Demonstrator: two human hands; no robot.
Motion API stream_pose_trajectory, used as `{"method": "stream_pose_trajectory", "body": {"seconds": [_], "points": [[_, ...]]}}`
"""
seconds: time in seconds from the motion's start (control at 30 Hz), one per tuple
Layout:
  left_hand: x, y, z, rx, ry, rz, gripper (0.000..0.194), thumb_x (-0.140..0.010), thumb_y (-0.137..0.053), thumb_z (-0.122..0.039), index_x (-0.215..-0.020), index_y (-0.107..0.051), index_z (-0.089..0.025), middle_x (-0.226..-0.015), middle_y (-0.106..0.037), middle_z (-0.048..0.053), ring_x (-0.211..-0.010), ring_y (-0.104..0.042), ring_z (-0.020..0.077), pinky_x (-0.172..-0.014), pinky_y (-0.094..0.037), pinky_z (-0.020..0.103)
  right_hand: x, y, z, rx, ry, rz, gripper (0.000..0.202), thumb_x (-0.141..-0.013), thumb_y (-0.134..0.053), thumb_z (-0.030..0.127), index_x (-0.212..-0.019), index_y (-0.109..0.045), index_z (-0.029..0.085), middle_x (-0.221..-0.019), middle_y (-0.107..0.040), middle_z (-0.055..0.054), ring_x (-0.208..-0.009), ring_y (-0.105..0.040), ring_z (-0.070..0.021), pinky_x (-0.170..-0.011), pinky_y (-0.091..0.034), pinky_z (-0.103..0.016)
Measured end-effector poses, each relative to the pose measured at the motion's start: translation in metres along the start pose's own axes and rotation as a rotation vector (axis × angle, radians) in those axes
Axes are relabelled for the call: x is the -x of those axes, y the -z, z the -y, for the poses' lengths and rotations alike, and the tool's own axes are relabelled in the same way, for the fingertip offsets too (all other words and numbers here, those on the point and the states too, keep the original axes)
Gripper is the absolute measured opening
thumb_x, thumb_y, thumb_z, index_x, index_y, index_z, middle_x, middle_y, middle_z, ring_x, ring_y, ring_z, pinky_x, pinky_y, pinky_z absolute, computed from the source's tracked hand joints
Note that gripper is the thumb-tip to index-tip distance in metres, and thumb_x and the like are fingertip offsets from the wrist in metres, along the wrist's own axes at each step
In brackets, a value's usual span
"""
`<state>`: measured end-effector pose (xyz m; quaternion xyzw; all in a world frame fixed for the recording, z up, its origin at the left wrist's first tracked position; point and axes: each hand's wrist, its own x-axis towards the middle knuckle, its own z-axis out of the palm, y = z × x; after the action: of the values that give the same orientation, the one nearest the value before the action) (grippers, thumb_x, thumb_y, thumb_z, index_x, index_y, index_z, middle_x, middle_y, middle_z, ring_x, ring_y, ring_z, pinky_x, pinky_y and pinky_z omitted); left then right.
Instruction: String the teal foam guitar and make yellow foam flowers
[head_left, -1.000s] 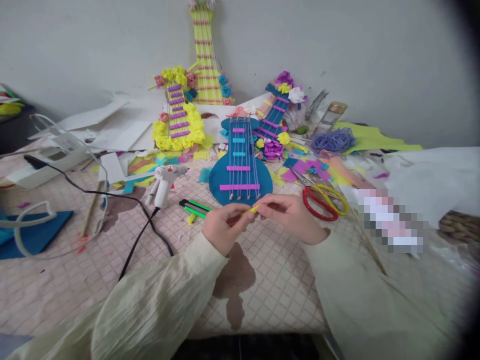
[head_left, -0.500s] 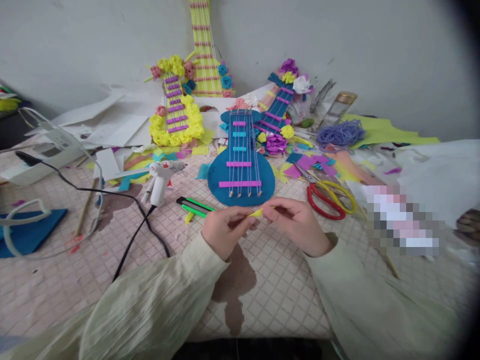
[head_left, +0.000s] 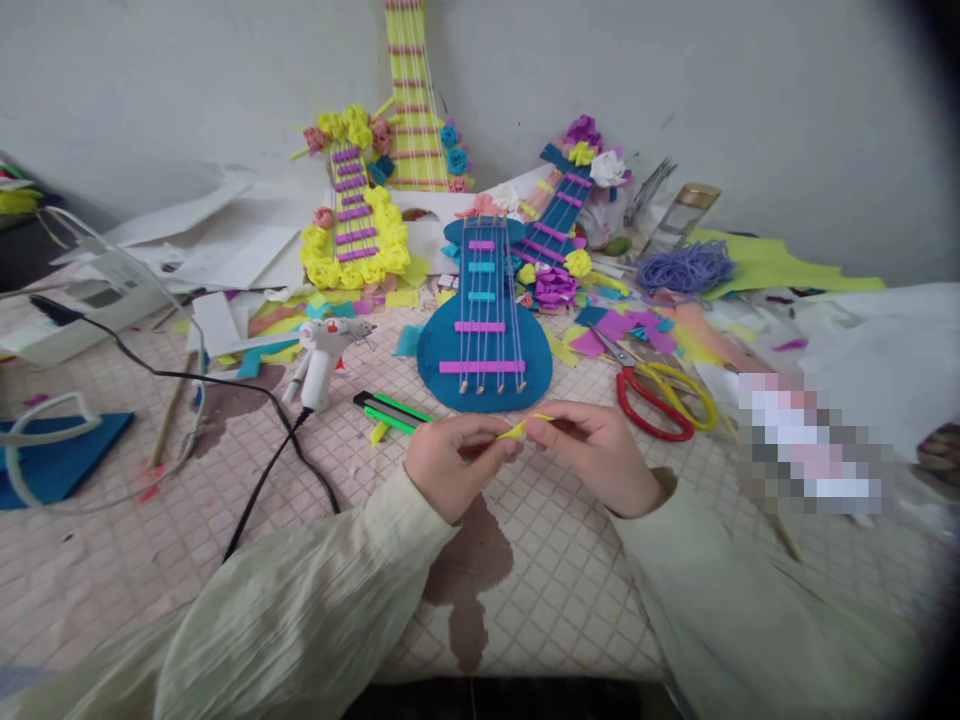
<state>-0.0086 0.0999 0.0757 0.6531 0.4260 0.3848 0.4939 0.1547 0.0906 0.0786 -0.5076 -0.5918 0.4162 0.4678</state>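
A small yellow paper strip [head_left: 519,430] is pinched between my two hands. My left hand [head_left: 454,460] closes on its left end with thumb and fingers. At the other end, my right hand [head_left: 592,450] grips it the same way; part of the strip is hidden by the fingers. Just beyond the hands lies a blue paper guitar [head_left: 435,350] with light strings and pink and light-blue cross strips. A green utility knife [head_left: 394,412] rests left of the guitar, close to my left hand. To the right of my right hand are scissors [head_left: 652,405] with red and yellow handles.
A white glue gun [head_left: 321,365] stands at the left, its black cord [head_left: 259,490] running toward me. Decorated paper guitars [head_left: 352,215] lean at the back among paper scraps. Purple yarn [head_left: 684,268] and a glass jar [head_left: 682,217] are at the back right. A power strip [head_left: 82,320] lies far left.
The yellow paper strip shows a little more between my fingers and has turned slightly. Both hands stay in nearly the same place; the whole view has shifted a little.
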Motion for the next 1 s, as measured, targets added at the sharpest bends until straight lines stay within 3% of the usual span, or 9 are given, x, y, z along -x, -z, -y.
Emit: {"method": "stream_pose_trajectory", "body": {"seconds": [0.27,0.7,1.0], "points": [[0.001,-0.001,0.0016,0.041,0.027,0.038,0.018,-0.077,-0.054,-0.025,-0.083,-0.065,-0.013,-0.068,-0.07,0.006,-0.058,-0.065,0.0135,-0.044,-0.053,0.018,0.0006,0.0013,0.0017,0.026,0.03,0.027,0.011,-0.071,-0.062,0.029,-0.071,-0.067,0.019,-0.072,-0.068,-0.003,-0.068,-0.061,-0.0147,-0.064,-0.05,-0.029],[0.001,-0.0005,0.0031,-0.06,-0.036,0.049,0.015,-0.076,-0.051,-0.019,-0.083,-0.063,-0.013,-0.066,-0.07,0.004,-0.059,-0.066,0.0136,-0.055,-0.055,0.022,0.0007,0.0041,0.0012,0.065,0.004,0.026,0.014,-0.073,-0.061,0.031,-0.073,-0.066,0.018,-0.073,-0.068,-0.003,-0.068,-0.06,-0.0146,-0.063,-0.05,-0.028],[0.0036,0.0014,0.0024,-0.14,-0.084,0.066,0.015,-0.077,-0.049,-0.018,-0.083,-0.063,-0.015,-0.067,-0.071,0.002,-0.058,-0.066,0.0132,-0.055,-0.055,0.021,-0.0015,0.0083,-0.0015,0.075,0.01,-0.049,0.019,-0.073,-0.06,0.035,-0.072,-0.066,0.018,-0.064,-0.064,-0.002,-0.059,-0.058,-0.0134,-0.055,-0.048,-0.026]]}}
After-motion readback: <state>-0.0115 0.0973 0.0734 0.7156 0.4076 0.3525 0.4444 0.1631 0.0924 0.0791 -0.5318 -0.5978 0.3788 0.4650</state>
